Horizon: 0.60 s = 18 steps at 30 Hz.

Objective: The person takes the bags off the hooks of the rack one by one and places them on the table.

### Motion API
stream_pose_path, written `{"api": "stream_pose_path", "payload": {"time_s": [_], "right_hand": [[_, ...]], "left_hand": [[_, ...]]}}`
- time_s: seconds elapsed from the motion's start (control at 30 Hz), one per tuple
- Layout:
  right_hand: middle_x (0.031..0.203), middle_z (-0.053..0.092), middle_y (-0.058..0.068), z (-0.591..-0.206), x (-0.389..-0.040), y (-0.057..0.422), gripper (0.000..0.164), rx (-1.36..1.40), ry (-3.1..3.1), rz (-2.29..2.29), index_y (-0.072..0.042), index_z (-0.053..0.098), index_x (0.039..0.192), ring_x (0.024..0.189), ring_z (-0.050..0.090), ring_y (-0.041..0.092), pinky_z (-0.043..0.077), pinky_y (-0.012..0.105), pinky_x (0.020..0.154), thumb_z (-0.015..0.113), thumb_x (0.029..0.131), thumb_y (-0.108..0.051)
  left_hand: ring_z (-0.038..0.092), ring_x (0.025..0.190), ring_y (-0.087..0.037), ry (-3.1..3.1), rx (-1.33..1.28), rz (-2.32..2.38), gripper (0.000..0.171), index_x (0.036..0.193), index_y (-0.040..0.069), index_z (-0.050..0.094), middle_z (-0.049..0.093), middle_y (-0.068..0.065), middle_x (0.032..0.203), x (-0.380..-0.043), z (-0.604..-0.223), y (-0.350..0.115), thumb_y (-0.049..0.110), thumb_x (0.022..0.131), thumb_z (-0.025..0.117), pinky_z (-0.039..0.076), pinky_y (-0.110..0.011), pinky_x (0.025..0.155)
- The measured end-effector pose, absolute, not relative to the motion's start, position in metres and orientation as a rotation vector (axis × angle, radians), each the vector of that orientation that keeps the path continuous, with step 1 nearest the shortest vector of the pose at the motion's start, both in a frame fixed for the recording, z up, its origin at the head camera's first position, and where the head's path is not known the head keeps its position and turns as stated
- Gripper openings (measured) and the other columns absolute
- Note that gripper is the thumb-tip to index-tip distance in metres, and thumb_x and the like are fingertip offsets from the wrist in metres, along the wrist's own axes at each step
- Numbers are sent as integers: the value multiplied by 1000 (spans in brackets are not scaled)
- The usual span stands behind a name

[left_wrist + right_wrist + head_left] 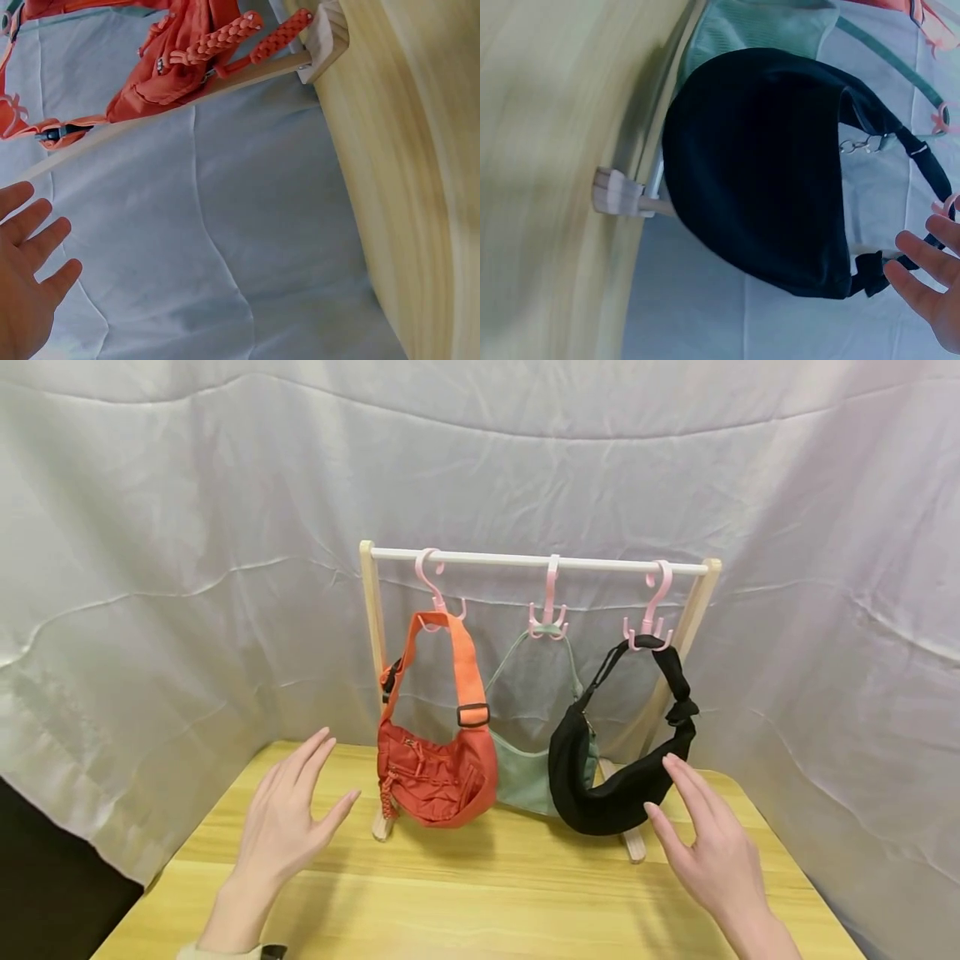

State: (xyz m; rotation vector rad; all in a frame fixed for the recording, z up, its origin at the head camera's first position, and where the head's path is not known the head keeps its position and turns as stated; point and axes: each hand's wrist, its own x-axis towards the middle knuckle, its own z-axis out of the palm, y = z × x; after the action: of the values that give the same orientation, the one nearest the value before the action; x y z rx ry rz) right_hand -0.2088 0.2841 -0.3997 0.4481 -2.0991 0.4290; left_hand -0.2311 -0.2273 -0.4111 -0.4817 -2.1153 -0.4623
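Observation:
Three bags hang from pink hooks on a small rack. At the left is a red shoulder bag (442, 781) with an orange strap and braided zip pulls (225, 39). A pale green bag (523, 777) hangs in the middle, partly hidden by its neighbours. On the right is a black crescent-shaped bag (622, 797), seen large in the right wrist view. My left hand (288, 810) is held over the table, left of the red bag, fingers extended and holding nothing. My right hand (708, 843) hovers in front of the black bag's right side, fingers spread; it holds nothing.
The rack has a white rail (510, 559) between wooden side frames, with feet (635, 845) on the wooden table (450, 910). Pink hooks (551, 602) hold the straps. A pale grey curtain (187, 568) surrounds the back and sides.

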Motion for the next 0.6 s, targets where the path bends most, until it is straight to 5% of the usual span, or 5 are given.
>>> {"api": "stream_pose_path", "payload": {"time_s": [0.17,0.4,0.6], "right_hand": [[150,59,7,-391,-214,276,66,483,-2074,424,-11,57,150,127,62,32,51,37,85,47,106,-59],[145,63,8,-376,-223,263,67,550,-1989,409,-9,61,146,119,65,33,51,44,66,44,106,-60],[146,62,7,-367,-227,251,67,595,-1984,435,-10,59,148,123,64,33,51,45,79,44,106,-60]], "left_hand": [[55,132,-36,-2121,-497,-462,80,152,5,52,49,-11,158,-234,-403,-225,65,100,48,40,-54,110],[54,135,-35,-2087,-535,-439,80,151,5,52,51,-12,157,-241,-390,-220,67,102,45,40,-51,110],[54,135,-36,-2050,-572,-446,78,151,5,52,51,-13,156,-246,-383,-215,66,102,45,41,-52,109]]}}
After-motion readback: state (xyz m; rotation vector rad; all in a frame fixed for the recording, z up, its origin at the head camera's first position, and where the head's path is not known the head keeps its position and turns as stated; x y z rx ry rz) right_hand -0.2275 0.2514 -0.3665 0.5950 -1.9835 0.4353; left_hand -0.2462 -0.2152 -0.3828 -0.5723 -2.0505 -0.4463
